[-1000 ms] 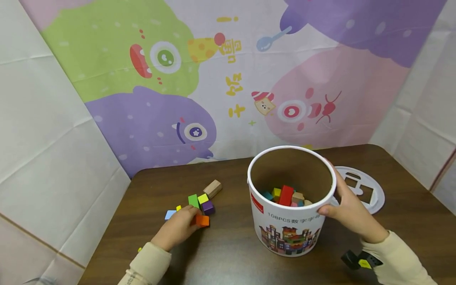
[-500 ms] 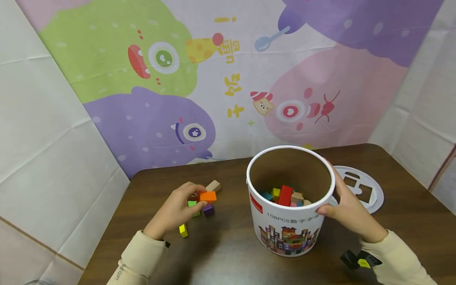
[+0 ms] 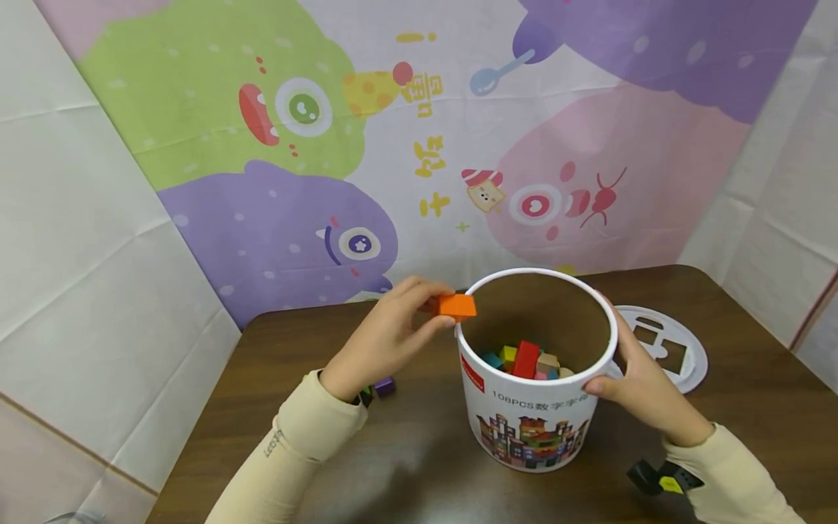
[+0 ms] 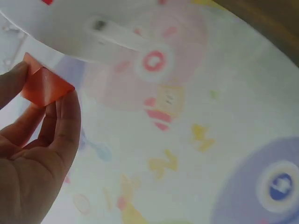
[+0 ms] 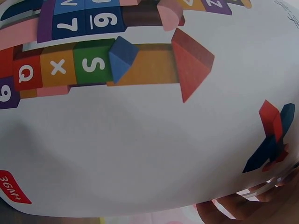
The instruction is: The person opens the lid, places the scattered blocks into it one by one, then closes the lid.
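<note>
In the head view my left hand (image 3: 386, 335) pinches an orange block (image 3: 458, 306) between thumb and fingers, at the left rim of a white bucket (image 3: 569, 429). The left wrist view shows the orange block (image 4: 49, 86) to be a triangular prism, close to the bucket wall (image 4: 70, 28). My right hand (image 3: 644, 393) grips the bucket's right side, its thumb in front near the rim and its fingers behind. Blocks lie inside the bucket, among them a red block (image 3: 526, 359). The right wrist view is mostly filled by the printed bucket wall (image 5: 117, 149).
A white lid (image 3: 697, 367) with cut-out shapes lies on the brown table (image 3: 275, 349), right of the bucket. A purple block (image 3: 385, 386) shows beneath my left forearm; the arm hides other loose blocks. A cartoon-printed cloth (image 3: 432, 255) hangs behind the table.
My left hand has lifted the orange block from the loose blocks on the left and carried it right and up to the bucket's rim. My right hand and the bucket have stayed put.
</note>
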Available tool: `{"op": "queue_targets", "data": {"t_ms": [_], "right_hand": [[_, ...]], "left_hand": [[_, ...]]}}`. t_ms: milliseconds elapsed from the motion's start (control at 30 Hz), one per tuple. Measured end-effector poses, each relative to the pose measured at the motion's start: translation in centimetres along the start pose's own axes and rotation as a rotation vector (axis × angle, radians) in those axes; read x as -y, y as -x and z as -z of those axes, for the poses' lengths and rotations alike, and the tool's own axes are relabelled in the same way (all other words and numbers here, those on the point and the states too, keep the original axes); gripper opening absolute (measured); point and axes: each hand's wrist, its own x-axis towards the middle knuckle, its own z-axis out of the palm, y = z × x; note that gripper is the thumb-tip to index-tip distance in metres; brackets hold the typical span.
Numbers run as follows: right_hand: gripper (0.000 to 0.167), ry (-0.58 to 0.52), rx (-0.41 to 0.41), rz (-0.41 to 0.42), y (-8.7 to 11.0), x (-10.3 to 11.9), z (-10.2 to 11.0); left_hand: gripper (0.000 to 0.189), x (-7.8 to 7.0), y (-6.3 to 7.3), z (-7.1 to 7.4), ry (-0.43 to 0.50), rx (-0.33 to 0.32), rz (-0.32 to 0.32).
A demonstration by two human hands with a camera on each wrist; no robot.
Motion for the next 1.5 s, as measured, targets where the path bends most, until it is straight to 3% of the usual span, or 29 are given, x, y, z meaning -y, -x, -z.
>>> {"op": "queue_targets", "data": {"t_ms": [167,267,467,733,967,1300,1400,1500], "right_hand": [[0.1,-0.002,0.0,-0.001,0.1,-0.2,-0.1],[0.101,-0.017,0.006,0.009,0.1,-0.4,-0.1],[0.1,-0.017,0.01,-0.002,0.1,-0.4,-0.2],[0.098,-0.005,0.016,-0.02,0.2,-0.2,-0.3],[0.1,-0.008,0.017,-0.01,0.0,0.0,-0.3],[0.101,-0.017,0.009,-0.007,0.1,0.0,-0.1],[0.101,-0.025,0.01,-0.007,0.1,0.1,-0.1],[0.101,-0.034,0.011,-0.004,0.1,0.1,-0.1]], "left_hand": [[0.033,-1.5,-2.9,-1.7,0.035,0.015,-0.077],[0.034,-2.1,-4.0,-3.1,0.044,0.07,-0.062],[0.034,-2.7,-6.0,-5.2,-0.012,0.253,0.0],[0.032,-3.2,-8.3,-6.9,-0.159,0.523,-0.023],[0.03,-3.5,-8.8,-7.6,-0.277,0.675,-0.051],[0.043,-3.6,-9.0,-7.7,-0.265,0.697,-0.041],[0.038,-3.6,-9.0,-7.7,-0.237,0.656,-0.047],[0.033,-3.5,-8.8,-7.5,-0.166,0.565,-0.048]]}}
